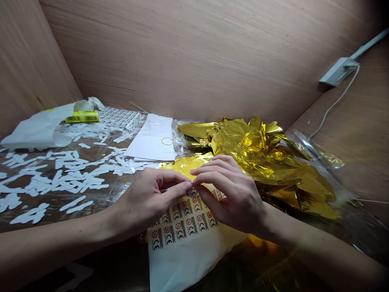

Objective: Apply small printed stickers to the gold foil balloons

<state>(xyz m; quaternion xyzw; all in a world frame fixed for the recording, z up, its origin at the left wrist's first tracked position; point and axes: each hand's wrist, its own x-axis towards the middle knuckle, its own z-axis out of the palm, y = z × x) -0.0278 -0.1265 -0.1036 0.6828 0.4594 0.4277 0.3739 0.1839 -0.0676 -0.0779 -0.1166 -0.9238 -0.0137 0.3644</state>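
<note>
Pinching: left hand [146,202] and right hand [234,194] meet fingertip to fingertip in a narrow grip on a tiny pale scrap [192,184], too small to identify
Handling: scrap likely light and flimsy, probably best held by its edge, and may cling to skin
Below: white sheet of printed red-and-black warning labels [182,223], just under the fingertips
Right: crumpled gold metallic foil [258,158], probably light and slippery, beside the right hand
Ahead: white rectangular card [150,138] bearing a thin gold rubber band [167,141]
Left: white paper cut-outs [54,174] scattered on clear plastic sheeting [121,188], well clear of the fingertips
</note>
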